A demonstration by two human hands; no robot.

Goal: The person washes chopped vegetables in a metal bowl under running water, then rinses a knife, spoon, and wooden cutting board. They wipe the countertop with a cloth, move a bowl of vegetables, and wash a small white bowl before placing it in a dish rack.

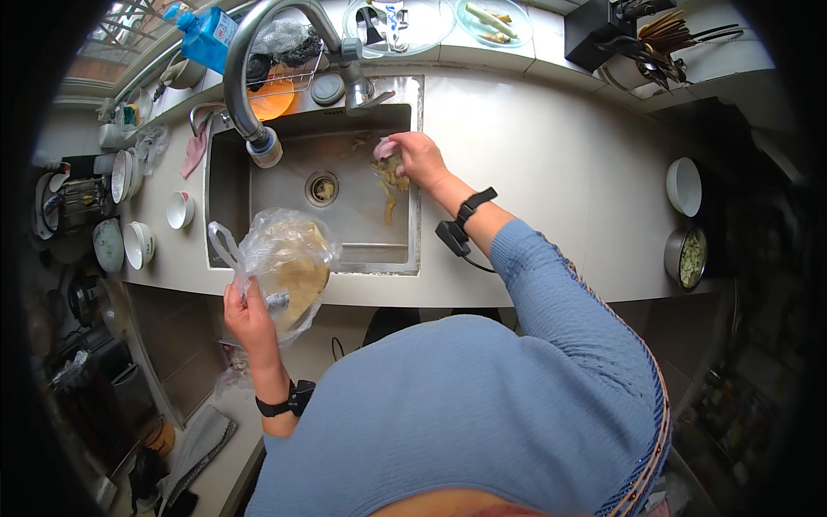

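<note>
My left hand [249, 323] grips the gathered top of a clear plastic bag [261, 236] near a handle loop. Inside the bag is something flat and yellowish-brown, and the bag hangs over the front edge of the stainless-steel sink [278, 181]. At the sink's right wall, my right hand [423, 161] pinches a small pale pink item [385, 148]; what it is cannot be told. Yellowish-brown peelings [389, 203] lie just below those fingers, on the sink bottom. More scraps sit in the drain strainer [322, 189].
A curved faucet [242, 84] arches over the sink's left side. White bowls [180, 210] stand on the left counter. Behind are a blue pump bottle [208, 40], a plate with vegetable pieces [495, 24] and a knife block [594, 32]. A metal bowl of chopped greens [686, 258] stands far right.
</note>
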